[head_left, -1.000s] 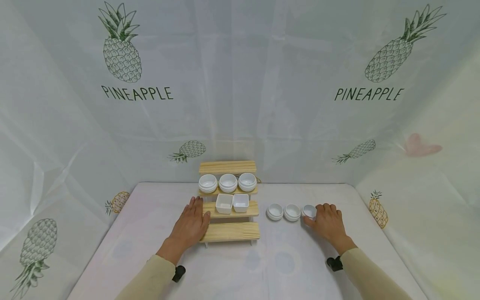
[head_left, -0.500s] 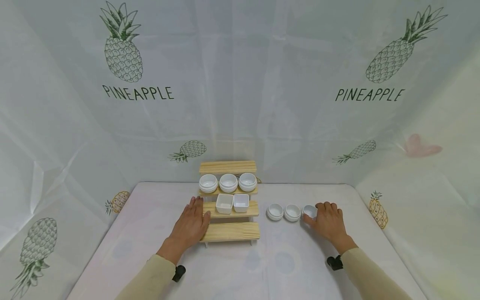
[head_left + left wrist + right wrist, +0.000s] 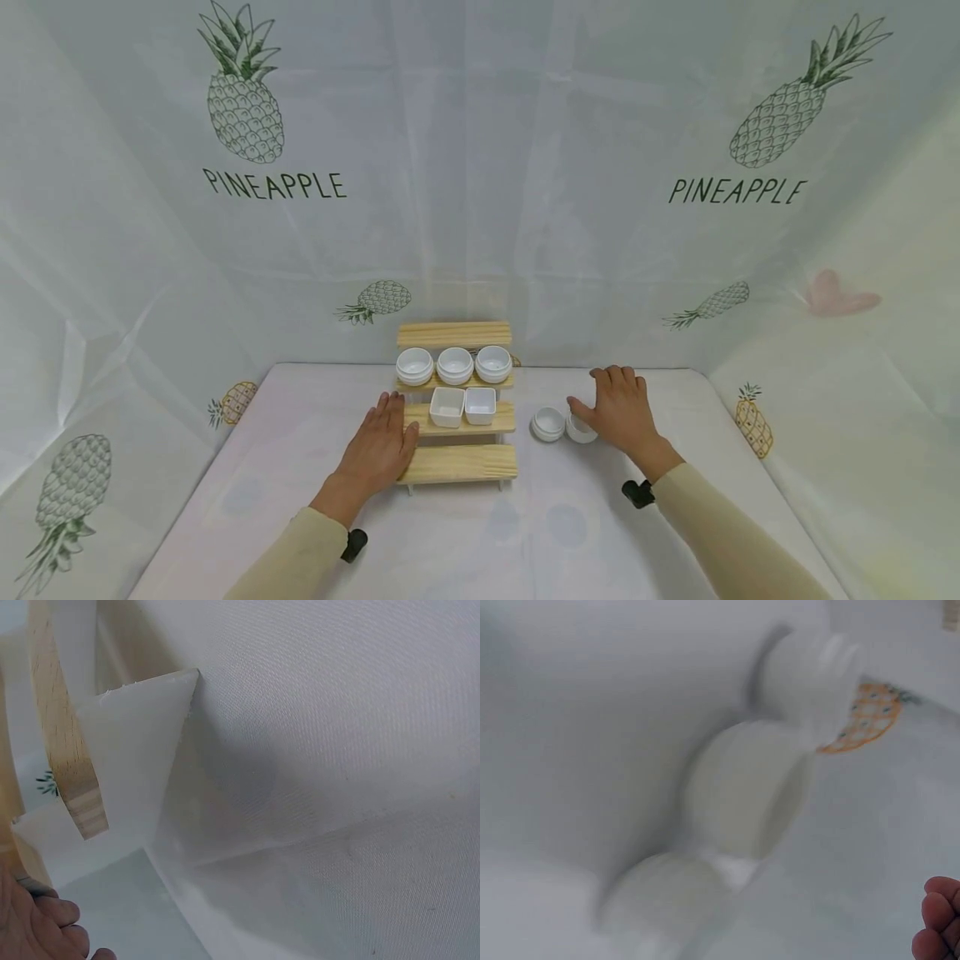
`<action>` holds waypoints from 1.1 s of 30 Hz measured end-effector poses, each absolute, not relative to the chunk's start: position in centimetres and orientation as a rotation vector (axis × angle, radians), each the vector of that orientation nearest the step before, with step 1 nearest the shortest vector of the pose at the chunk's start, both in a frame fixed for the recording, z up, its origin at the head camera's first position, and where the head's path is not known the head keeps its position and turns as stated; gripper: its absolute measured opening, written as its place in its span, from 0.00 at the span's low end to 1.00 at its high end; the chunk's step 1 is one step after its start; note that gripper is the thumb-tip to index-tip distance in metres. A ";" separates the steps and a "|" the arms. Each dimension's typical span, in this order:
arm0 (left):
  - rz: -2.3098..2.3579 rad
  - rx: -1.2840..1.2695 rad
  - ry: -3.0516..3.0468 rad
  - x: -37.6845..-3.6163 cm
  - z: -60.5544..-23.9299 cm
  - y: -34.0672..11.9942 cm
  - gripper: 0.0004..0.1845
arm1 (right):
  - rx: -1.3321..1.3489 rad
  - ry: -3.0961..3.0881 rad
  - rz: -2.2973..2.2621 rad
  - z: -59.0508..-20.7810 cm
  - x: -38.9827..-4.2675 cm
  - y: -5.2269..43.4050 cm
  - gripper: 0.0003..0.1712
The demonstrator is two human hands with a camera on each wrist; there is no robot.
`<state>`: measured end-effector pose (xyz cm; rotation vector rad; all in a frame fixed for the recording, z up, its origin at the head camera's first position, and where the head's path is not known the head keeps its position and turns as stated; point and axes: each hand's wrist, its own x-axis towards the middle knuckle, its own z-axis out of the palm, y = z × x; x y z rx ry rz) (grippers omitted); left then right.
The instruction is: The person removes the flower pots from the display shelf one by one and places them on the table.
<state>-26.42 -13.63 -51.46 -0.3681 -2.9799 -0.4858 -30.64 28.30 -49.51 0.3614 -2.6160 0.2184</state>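
Note:
My left hand [image 3: 378,442] rests along the left side of a tiered wooden shelf [image 3: 457,463], fingers straight and thumb at the plank ends. In the left wrist view its fingertips [image 3: 60,911] are beside a plank end. On the right, my right hand [image 3: 618,408] is over a row of small round white bowls, fingers spread and slightly bent, holding nothing. The left bowl [image 3: 548,423] and the partly covered middle bowl [image 3: 581,429] show; the third is hidden by the hand. All three, blurred, appear in the right wrist view, with the middle bowl [image 3: 739,791] apart from the fingertips [image 3: 936,915].
Three round white bowls [image 3: 454,365] sit on the shelf's third tier, and two square white dishes [image 3: 447,407] on the tier below. A white cloth covers the table [image 3: 555,533]. Behind hangs a pineapple-print curtain [image 3: 480,192].
My right hand has let go of the rightmost round bowl and moved up and to the left, now covering part of the middle one. The left hand stays in place.

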 end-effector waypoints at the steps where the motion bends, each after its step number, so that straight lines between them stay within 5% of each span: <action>1: -0.484 -0.371 -2.977 -26.4 -51.4 -13.6 0.36 | 0.385 -2.606 0.216 -48.9 -30.8 27.5 0.41; 17: -0.431 -0.389 -3.004 -26.6 -51.3 -13.8 0.38 | 0.583 -2.630 0.266 -42.8 -32.2 16.5 0.42; 33: -0.457 -0.370 -2.975 -26.1 -51.1 -13.6 0.37 | 0.482 -2.768 0.194 -42.5 -32.5 14.2 0.38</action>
